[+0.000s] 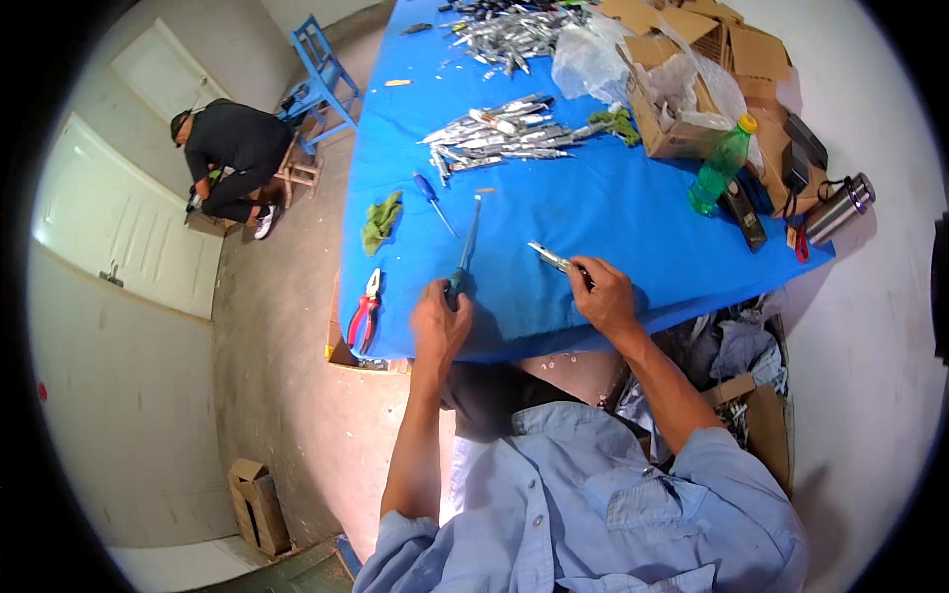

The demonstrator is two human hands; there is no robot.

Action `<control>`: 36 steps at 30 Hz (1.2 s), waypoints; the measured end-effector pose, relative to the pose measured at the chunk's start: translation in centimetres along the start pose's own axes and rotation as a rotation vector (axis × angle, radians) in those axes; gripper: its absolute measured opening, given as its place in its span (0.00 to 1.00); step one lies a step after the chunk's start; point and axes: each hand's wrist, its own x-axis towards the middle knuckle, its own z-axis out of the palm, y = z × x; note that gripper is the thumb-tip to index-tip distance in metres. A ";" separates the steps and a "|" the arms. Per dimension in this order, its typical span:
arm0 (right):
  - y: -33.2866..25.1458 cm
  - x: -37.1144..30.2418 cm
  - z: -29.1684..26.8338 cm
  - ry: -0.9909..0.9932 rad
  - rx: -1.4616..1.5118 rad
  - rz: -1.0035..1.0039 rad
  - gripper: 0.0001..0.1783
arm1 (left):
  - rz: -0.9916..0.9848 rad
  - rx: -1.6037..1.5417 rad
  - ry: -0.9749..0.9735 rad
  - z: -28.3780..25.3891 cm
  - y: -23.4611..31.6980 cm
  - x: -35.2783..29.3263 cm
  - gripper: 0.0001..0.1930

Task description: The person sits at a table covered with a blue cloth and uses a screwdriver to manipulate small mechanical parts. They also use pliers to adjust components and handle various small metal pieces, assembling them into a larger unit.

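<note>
My left hand is closed round the dark teal handle of a screwdriver, its long shaft pointing away over the blue-covered table. In my right hand is a slim silver metal piece, its free end towards the screwdriver but apart from it; its exact kind is unclear. Left of my left hand lie red-handled pliers. A blue-handled screwdriver and a crumpled green cloth rest farther off. Beyond both hands is a heap of similar silver pieces.
Another silver heap lies at the far end. Along the right stand an open cardboard box, a green bottle and a steel flask. Below the right edge is a box of scraps. A person sits at left.
</note>
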 end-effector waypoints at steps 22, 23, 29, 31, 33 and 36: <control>0.1 0.0 0.1 -0.095 -0.087 0.013 0.12 | -0.291 -0.475 -0.196 -6.8 2.2 -7.6 0.21; 0.1 -0.1 0.1 -0.086 -0.073 0.004 0.11 | -0.254 -0.432 -0.190 -6.9 2.5 -8.2 0.21; 0.2 -0.7 -0.4 -0.160 -0.114 -0.103 0.10 | 0.003 -0.273 -0.118 -6.5 4.4 -10.6 0.20; -0.2 -0.9 -0.5 -0.177 -0.132 -0.103 0.11 | 0.005 -0.243 -0.145 -6.6 5.1 -10.8 0.20; -0.4 -1.1 -0.4 -0.170 -0.146 -0.114 0.12 | 0.010 -0.196 -0.157 -6.7 5.4 -10.9 0.21; -1.3 -0.7 -0.2 -0.157 -0.171 -0.118 0.12 | 0.023 -0.157 -0.151 -6.7 5.4 -10.7 0.21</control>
